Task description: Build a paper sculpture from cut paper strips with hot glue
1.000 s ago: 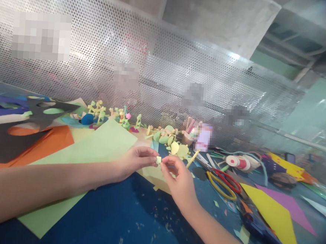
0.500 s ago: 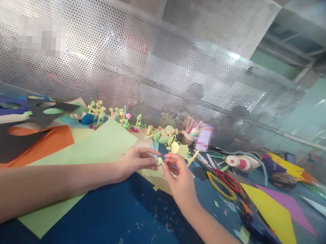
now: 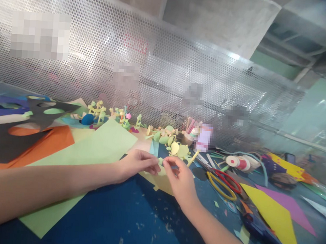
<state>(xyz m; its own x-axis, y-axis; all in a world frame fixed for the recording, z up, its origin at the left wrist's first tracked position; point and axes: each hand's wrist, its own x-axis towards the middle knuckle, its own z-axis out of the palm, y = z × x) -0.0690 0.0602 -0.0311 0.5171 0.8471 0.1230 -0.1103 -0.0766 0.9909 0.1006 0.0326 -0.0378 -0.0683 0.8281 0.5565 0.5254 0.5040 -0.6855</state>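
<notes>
My left hand [image 3: 137,165] and my right hand [image 3: 180,179] meet over the blue table [image 3: 111,222], fingertips pinched together on a small pale green paper piece [image 3: 160,161]. The piece is mostly hidden between the fingers. Under the hands lies a pale yellow paper scrap [image 3: 159,181]. A large light green sheet [image 3: 94,150] lies under my left forearm.
Orange and black cut sheets [image 3: 24,142] lie at left. Small paper figures [image 3: 110,116] and round cut-outs [image 3: 175,147] stand along the perforated metal screen [image 3: 128,60]. Red and yellow scissors [image 3: 223,180], a tape roll [image 3: 237,162], yellow [image 3: 273,215] and purple sheets lie at right.
Both hands have sunk slightly toward the table and closed tighter on the small piece, which now shows less between the fingertips.
</notes>
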